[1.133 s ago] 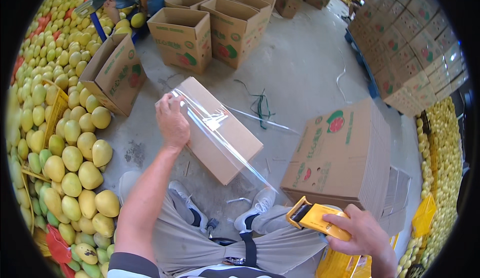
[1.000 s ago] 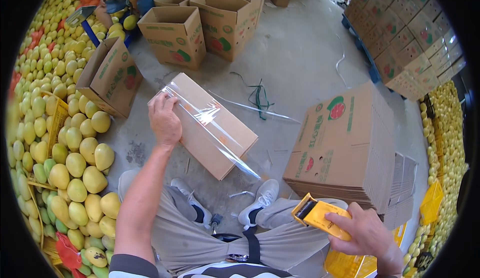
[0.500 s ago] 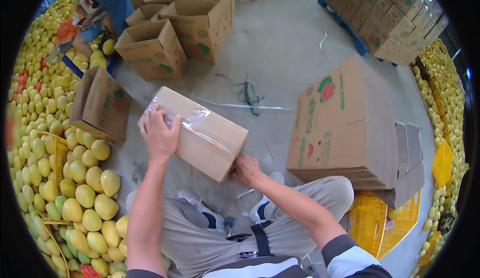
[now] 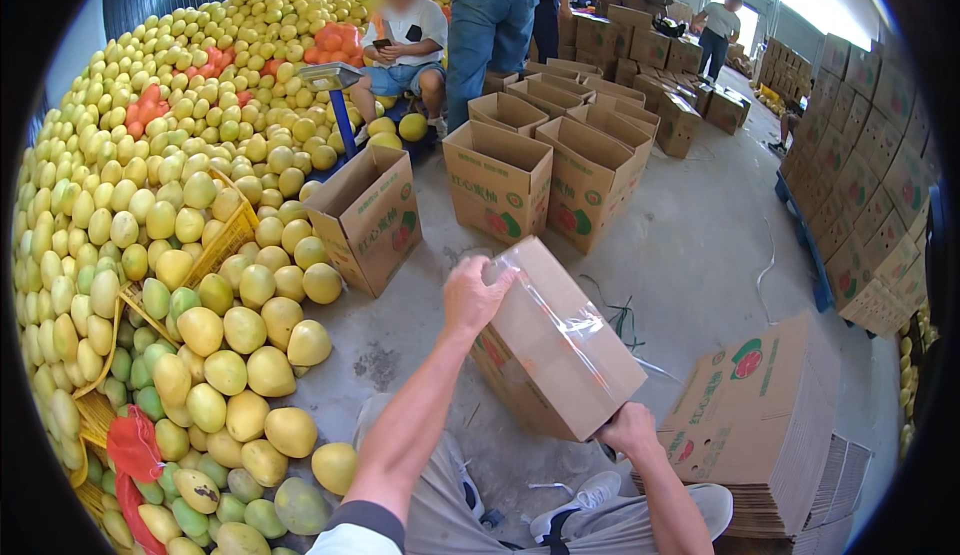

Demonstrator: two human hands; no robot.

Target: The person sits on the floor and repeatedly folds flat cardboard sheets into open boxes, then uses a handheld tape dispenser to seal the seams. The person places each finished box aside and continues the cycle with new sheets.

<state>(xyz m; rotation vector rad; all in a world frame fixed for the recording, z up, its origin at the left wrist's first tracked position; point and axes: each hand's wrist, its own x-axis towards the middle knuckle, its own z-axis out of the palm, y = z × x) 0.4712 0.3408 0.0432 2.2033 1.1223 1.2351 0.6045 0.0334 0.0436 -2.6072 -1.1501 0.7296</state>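
The brown cardboard box with clear tape along its seam [image 4: 555,350] now stands tilted on the concrete floor [image 4: 690,245] before the knees — the yellow tape dispenser has left view. The left hand [image 4: 472,297] grips its far top corner, the right hand [image 4: 628,430] clutches the near corner. A slackened grip could tip the box left toward the heap of yellow-green pomelos [image 4: 190,285].

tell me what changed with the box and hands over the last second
The right hand came in from the lower right, its yellow tape dispenser gone from view, and took the cardboard box at its near corner. The box tipped up. The left hand stayed on its far end; the taped seam is unchanged.
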